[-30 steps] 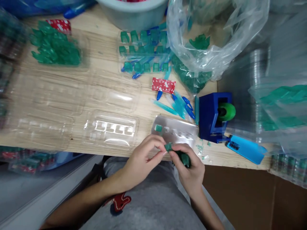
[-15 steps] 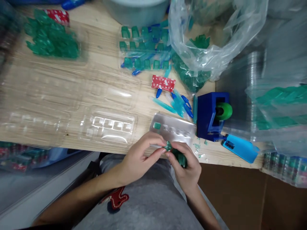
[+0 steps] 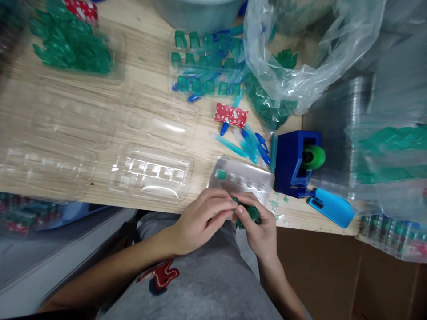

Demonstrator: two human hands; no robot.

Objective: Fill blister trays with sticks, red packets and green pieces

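Note:
My left hand [image 3: 200,218] is closed, its thumb and fingertips pinched at a small green plastic piece [image 3: 235,200], which they mostly hide. Fingertips of my right hand [image 3: 258,229] meet it there. Curled in the right palm are more green translucent plastic pieces [image 3: 254,214], dark and blocky. Just beyond both hands lies a shiny metal tray [image 3: 245,171] with a row of moulded hollows, and one green block [image 3: 220,174] sits at its left end.
Clear plastic blister trays [image 3: 150,171] lie at left, below a heap of green pieces [image 3: 71,46]. Green blocks [image 3: 196,86] stand in a tray at the back. Nearby are a red packet [image 3: 231,114], a blue tape dispenser [image 3: 288,164], a plastic bag [image 3: 313,84] and a blue phone [image 3: 332,208].
My hands have drawn closer together, so the small green piece between the fingertips is more hidden. The view has shifted slightly.

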